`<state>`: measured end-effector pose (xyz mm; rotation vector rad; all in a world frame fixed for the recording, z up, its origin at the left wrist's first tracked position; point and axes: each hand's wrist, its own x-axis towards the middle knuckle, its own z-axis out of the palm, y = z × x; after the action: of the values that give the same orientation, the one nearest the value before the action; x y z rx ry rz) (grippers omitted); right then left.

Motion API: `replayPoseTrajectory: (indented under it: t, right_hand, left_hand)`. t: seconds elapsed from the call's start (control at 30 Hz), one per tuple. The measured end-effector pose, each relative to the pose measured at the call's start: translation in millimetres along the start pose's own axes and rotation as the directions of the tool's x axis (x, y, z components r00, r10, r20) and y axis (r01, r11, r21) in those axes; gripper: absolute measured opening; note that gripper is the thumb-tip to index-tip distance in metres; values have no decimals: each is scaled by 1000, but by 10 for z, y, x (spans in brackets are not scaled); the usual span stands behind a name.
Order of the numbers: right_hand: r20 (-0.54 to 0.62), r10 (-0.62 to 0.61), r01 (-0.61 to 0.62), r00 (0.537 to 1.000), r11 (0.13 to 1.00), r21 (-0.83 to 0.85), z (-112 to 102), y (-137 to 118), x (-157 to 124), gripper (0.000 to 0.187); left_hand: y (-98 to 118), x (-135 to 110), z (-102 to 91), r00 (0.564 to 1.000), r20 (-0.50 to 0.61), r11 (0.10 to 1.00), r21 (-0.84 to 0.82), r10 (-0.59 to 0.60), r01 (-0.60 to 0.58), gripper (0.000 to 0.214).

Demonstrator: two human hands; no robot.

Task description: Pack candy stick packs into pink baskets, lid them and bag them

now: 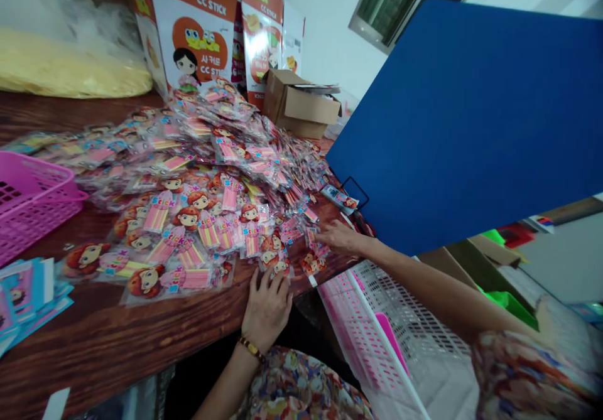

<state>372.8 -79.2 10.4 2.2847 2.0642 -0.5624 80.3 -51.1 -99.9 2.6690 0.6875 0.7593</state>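
A big heap of clear candy packets [207, 175] with a red-haired cartoon girl and pink sticks covers the wooden table [108, 338]. My left hand [266, 307] lies flat at the table's front edge, fingers stretched out onto a packet [274, 263]. My right hand [340, 236] reaches in from the right, fingers spread and resting on packets at the heap's right edge. Neither hand grips anything.
A pink basket [28, 203] stands at the left, blue cards [23, 294] below it. Orange CC STICK display boxes [198, 24] and a cardboard box [299, 103] stand behind. A blue board [466, 118] rises on the right; pink and white baskets [377, 332] sit below the table edge.
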Motion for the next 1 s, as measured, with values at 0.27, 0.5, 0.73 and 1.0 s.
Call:
replayPoseTrajectory:
  t: [0.27, 0.5, 0.73, 1.0]
  right_hand:
    - [118, -167, 204, 979, 837, -507, 122, 97, 94, 22]
    - [79, -258, 270, 963, 914, -304, 16, -89, 347, 42]
    - [-11, -395, 362, 919, 852, -377, 228, -38, 511, 34]
    - [13, -370, 365, 929, 910, -198, 72, 71, 720, 60]
  left_hand:
    - [29, 22, 22, 1000, -28, 999, 50, -6, 7, 28]
    - [63, 45, 68, 999, -48, 995, 103, -7, 12, 29]
    - [54, 38, 90, 1000, -6, 979, 202, -29, 29, 37]
    - [52, 31, 156, 987, -62, 948, 276, -146, 158, 38]
